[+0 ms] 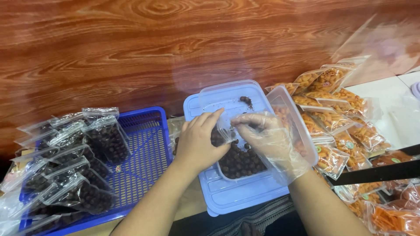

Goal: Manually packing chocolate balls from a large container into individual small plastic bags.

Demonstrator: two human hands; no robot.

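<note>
Bare left hand pinching small clear plastic bag over clear rectangular tub of dark brown balls, gloved right hand fingers pressed together at bag mouth, tub on pale blue lid, blue mesh basket just beside left, orange snack packets crowding right edge.

Clear plastic glove on R hand, L hand bare
</note>
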